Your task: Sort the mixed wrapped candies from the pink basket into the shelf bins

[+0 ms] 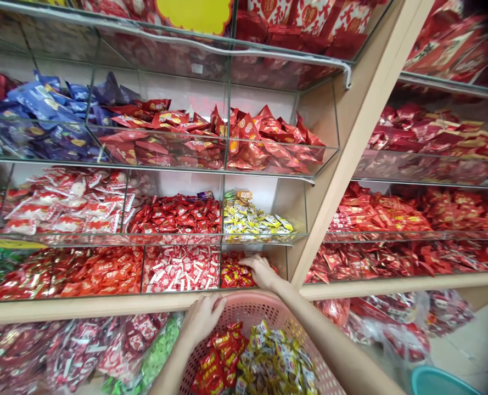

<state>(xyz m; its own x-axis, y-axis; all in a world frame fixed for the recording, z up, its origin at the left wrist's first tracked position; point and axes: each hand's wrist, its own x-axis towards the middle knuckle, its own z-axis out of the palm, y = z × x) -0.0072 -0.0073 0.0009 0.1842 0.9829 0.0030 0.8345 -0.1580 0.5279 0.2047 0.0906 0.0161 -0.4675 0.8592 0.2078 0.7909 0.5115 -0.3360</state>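
Observation:
A pink plastic basket [264, 305] with a perforated wall sits below the shelf edge. Inside it, red candies [217, 359] lie on the left and yellow-and-white wrapped candies [274, 359] on the right. My left hand [202, 318] is closed over the basket's left rim. Reaching across the basket, my right hand [262, 271] is at the bottom-row compartment of red-and-yellow wrapped candies [233, 269]. Its visible fingers stretch out over the candies, and nothing shows in them; the palm side is hidden.
Glass dividers split the shelves into compartments. Yellow-and-white candies [252, 216] lie just above my right hand, and red-and-white candies [181, 269] to its left. A slanted wooden upright [351, 142] stands at right. Bagged candies [83, 351] hang below; a teal tub [441, 381] is at lower right.

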